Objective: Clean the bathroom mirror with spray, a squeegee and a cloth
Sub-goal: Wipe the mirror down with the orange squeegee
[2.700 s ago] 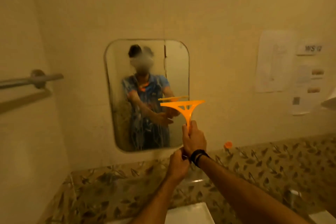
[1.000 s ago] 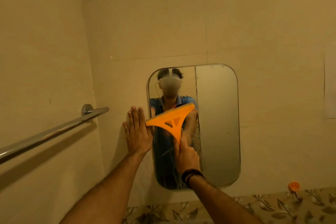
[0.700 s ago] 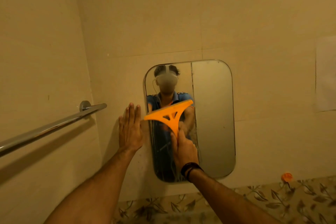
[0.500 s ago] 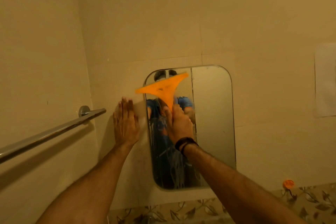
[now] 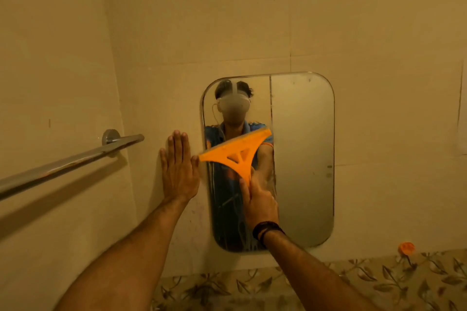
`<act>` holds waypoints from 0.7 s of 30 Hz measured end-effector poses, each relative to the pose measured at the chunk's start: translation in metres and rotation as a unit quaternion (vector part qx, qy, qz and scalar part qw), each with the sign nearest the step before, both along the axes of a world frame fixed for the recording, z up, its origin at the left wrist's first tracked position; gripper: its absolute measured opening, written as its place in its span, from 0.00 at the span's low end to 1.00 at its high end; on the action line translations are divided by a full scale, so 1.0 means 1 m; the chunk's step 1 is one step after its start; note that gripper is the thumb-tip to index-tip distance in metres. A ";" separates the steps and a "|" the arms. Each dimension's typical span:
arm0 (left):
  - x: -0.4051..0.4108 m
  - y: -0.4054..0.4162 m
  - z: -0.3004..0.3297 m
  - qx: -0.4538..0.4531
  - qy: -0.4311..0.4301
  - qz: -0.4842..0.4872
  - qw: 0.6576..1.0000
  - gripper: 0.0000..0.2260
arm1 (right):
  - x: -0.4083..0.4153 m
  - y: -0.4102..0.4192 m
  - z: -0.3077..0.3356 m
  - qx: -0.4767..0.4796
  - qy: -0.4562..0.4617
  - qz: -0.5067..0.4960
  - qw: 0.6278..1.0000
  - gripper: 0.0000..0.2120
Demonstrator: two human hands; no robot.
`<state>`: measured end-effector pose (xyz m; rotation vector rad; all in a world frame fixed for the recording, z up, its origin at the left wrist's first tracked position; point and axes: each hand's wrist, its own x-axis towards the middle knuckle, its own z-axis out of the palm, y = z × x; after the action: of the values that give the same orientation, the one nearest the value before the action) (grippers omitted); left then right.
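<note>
A rounded rectangular mirror [image 5: 303,159] hangs on the beige tiled wall. My right hand [image 5: 260,203] grips the handle of an orange squeegee [image 5: 236,153]. Its blade lies tilted across the mirror's left half, at about mid-height, with the left tip past the mirror's edge. Wet streaks run down the lower left of the glass below the blade. My left hand [image 5: 178,169] lies flat on the wall just left of the mirror, fingers together and pointing up. No spray bottle or cloth is in view.
A chrome towel bar [image 5: 68,164] juts from the left wall, close to my left hand. A leaf-patterned tile band [image 5: 379,283] runs along the bottom. A small orange object [image 5: 406,247] sits on the wall at the lower right. A paper's edge [image 5: 463,118] shows at far right.
The squeegee went up to the mirror's top half a second ago and has now come down to mid-height. My left hand stayed flat on the wall.
</note>
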<state>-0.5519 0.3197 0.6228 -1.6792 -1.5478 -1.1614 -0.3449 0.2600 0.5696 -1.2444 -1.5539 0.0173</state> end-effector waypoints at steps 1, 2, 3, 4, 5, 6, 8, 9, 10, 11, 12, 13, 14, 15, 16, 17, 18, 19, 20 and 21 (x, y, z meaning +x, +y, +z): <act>-0.001 0.000 -0.003 0.003 0.002 -0.001 1.000 0.29 | 0.000 -0.001 -0.014 -0.011 -0.001 0.000 1.000 0.25; -0.002 0.001 -0.006 0.004 0.003 -0.001 1.000 0.29 | 0.000 -0.001 -0.029 -0.021 -0.003 -0.004 1.000 0.28; -0.003 0.001 -0.009 0.006 0.005 0.000 1.000 0.29 | 0.001 -0.003 -0.042 -0.030 -0.006 -0.009 0.999 0.32; -0.003 0.001 -0.010 0.007 0.006 0.002 1.000 0.29 | 0.001 -0.005 -0.055 -0.040 -0.011 -0.014 0.999 0.35; -0.004 0.001 -0.012 0.007 0.008 0.005 1.000 0.29 | 0.001 -0.008 -0.067 -0.052 -0.018 -0.020 0.998 0.36; -0.004 0.002 -0.012 0.007 0.009 0.009 1.000 0.29 | 0.001 -0.010 -0.077 -0.064 -0.026 -0.026 0.997 0.35; -0.004 0.003 -0.013 0.008 0.013 0.020 1.000 0.29 | 0.002 -0.015 -0.094 -0.087 -0.034 -0.031 0.995 0.35; -0.004 0.003 -0.012 0.008 0.016 0.026 1.000 0.29 | 0.003 -0.017 -0.099 -0.091 -0.032 -0.029 0.995 0.37; -0.003 0.003 -0.013 0.005 0.019 0.030 0.999 0.29 | 0.005 -0.019 -0.104 -0.092 -0.031 -0.030 0.995 0.38; -0.002 0.003 -0.012 0.003 0.023 0.032 0.999 0.28 | 0.005 -0.022 -0.104 -0.089 -0.031 -0.030 0.995 0.38; -0.003 0.002 -0.013 0.000 0.024 0.033 0.999 0.28 | 0.003 -0.026 -0.101 -0.085 -0.028 -0.026 0.996 0.38; -0.003 0.002 -0.013 0.000 0.024 0.032 0.999 0.28 | 0.000 -0.029 -0.094 -0.074 -0.022 -0.018 0.997 0.36; -0.004 0.002 -0.014 -0.002 0.022 0.031 0.999 0.28 | -0.002 -0.032 -0.084 -0.054 -0.010 -0.009 0.998 0.34; -0.005 0.003 -0.014 -0.002 0.022 0.031 0.999 0.28 | -0.002 -0.034 -0.072 -0.025 -0.006 -0.007 1.000 0.30; -0.007 0.003 -0.013 -0.001 0.025 0.033 0.999 0.28 | 0.000 -0.035 -0.057 0.003 -0.015 -0.013 1.000 0.26; -0.008 0.003 -0.013 -0.001 0.029 0.034 0.999 0.29 | 0.006 -0.035 -0.044 0.028 -0.037 -0.023 0.999 0.22; -0.009 0.003 -0.013 -0.002 0.032 0.032 0.999 0.29 | 0.013 -0.033 -0.032 0.048 -0.066 -0.031 0.996 0.19; -0.009 0.002 -0.012 -0.003 0.035 0.028 0.999 0.29 | 0.021 -0.031 -0.022 0.060 -0.090 -0.045 0.993 0.18; -0.008 0.001 -0.013 -0.003 0.036 0.026 0.999 0.29 | 0.027 -0.029 -0.015 0.065 -0.090 -0.063 0.992 0.18; -0.008 0.000 -0.014 -0.001 0.037 0.028 0.999 0.29 | 0.031 -0.028 -0.008 0.071 -0.066 -0.069 0.993 0.19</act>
<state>-0.5601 0.3201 0.6090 -1.6501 -1.5401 -1.0574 -0.3137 0.2322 0.5618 -1.2571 -1.5487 -0.2662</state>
